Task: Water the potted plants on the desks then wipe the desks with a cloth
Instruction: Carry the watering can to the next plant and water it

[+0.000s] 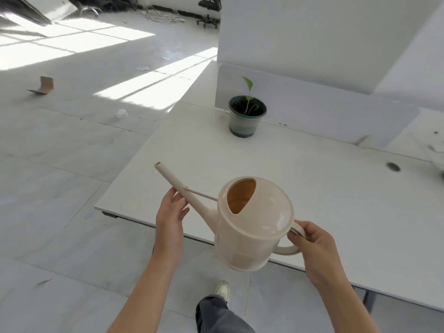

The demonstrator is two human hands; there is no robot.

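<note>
Shoe: a pale shoe [222, 290] and a grey trouser leg stand on the tiled floor [60, 179], below the can.
Right hand: the right hand [312, 246] has its thumb and curled fingers closed round the top of the loop handle [292, 248], and carries the can by it.
Watering can: the cream watering can [252, 227] hangs in the air over the near edge of the counter, roughly upright, with its filling hole facing up.
Left hand: the left hand [169, 217] is nearly flat, fingers straight, its fingertips resting against the underside of the long spout [177, 183], which points up and to the left.
Counter: the white counter [312, 179] has a round cable hole [393, 166] at its right.
Potted plant: the potted plant [247, 114], a dark-rimmed pot with one thin green shoot, stands at the back of the counter, just beside the pale divider panel [324, 109] and well apart from the can.
Floor beyond: a bent piece of cardboard [43, 85] and a small clear cup [121, 114] lie in the sunlit area.
Far wall: a black office chair [209, 10].
</note>
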